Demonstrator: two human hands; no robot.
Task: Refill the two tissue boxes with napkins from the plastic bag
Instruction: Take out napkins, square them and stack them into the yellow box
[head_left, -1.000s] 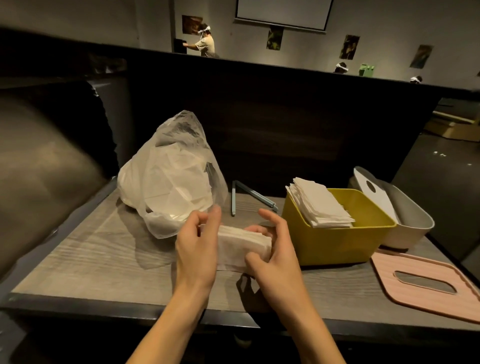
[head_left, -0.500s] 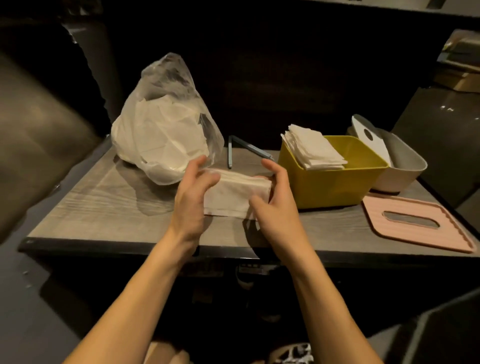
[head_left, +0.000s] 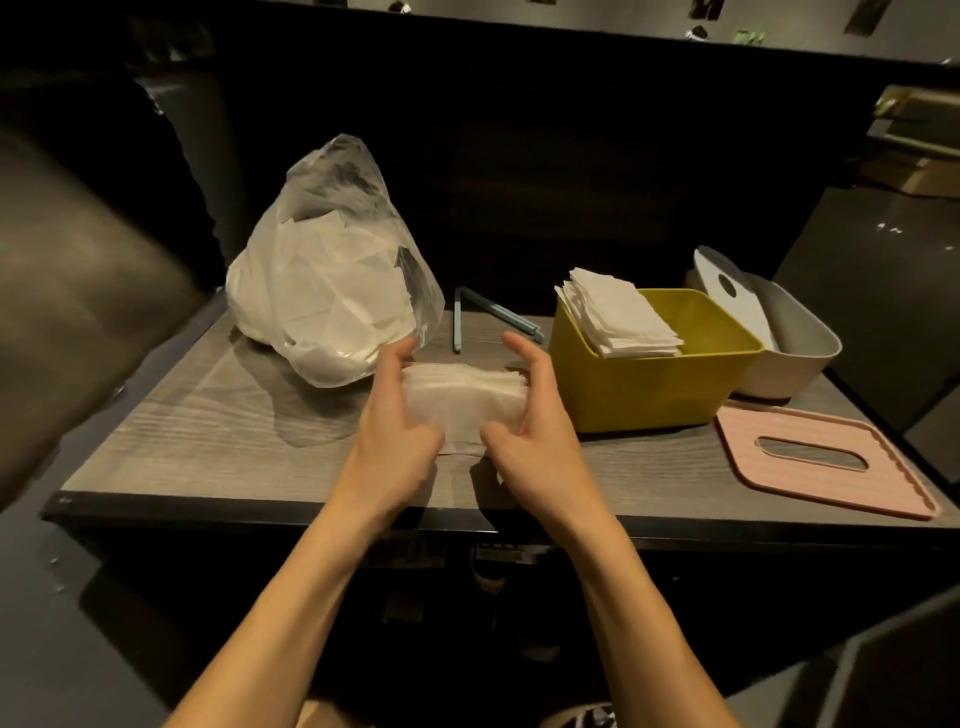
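Gripping a napkin stack (head_left: 462, 402), both hands (head_left: 400, 436) (head_left: 535, 441); yellow box (head_left: 649, 384) holds napkins (head_left: 618, 314); plastic bag (head_left: 327, 280) full.

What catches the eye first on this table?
Both hands, the left hand and right hand, grip a white napkin stack at the table's front. Behind it bulges a clear plastic bag of napkins; to the right, an open yellow plastic box holds more.

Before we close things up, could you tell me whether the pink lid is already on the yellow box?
No, the pink lid lies flat on the table, beside the open yellow box.
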